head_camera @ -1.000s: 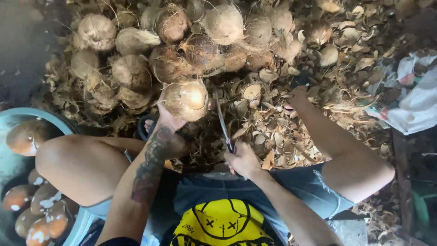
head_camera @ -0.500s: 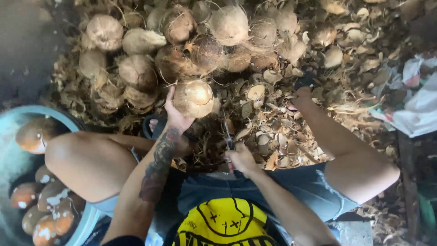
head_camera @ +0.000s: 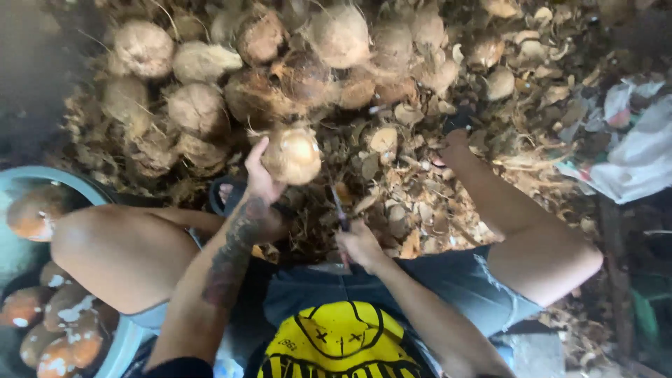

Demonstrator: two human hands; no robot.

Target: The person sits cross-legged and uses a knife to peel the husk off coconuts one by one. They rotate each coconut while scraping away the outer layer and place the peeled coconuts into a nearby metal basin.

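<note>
- The person sits low, knees spread, facing a heap of husked coconuts (head_camera: pixel 210 84) banked on the ground ahead.
- The left hand (head_camera: pixel 260 183) holds one coconut (head_camera: pixel 292 154) up in front of the heap, just above the litter. Its fingers are wrapped round the near left side of the shell, thumb raised along the edge.
- The right hand (head_camera: pixel 358 245) is closed in a fist round the handle of a knife (head_camera: pixel 339 208). The dark blade points up and away towards the held coconut; I cannot tell whether the tip touches it.
- Condition of the held coconut: round, pale tan, smooth and fairly clean on the face that shows, with loose fibre at the top and sides. It looks barer than the shaggy brown ones behind it.
- Progress, by judgement: well under way but far from complete. A blue basin (head_camera: pixel 63 183) at the person's left already holds several trimmed pieces (head_camera: pixel 52 329), brown with white patches, which reads as finished output.
- Remaining: the heap ahead has many coconuts with fibre on them, apparently untouched. The one in hand is not yet in the basin.
- Waste: husk scraps and shell chips (head_camera: pixel 413 203) lie thick on the ground between the person's legs and beyond the right foot.
- Crumpled white sheeting (head_camera: pixel 633 157) lies well apart at the far right.
</note>
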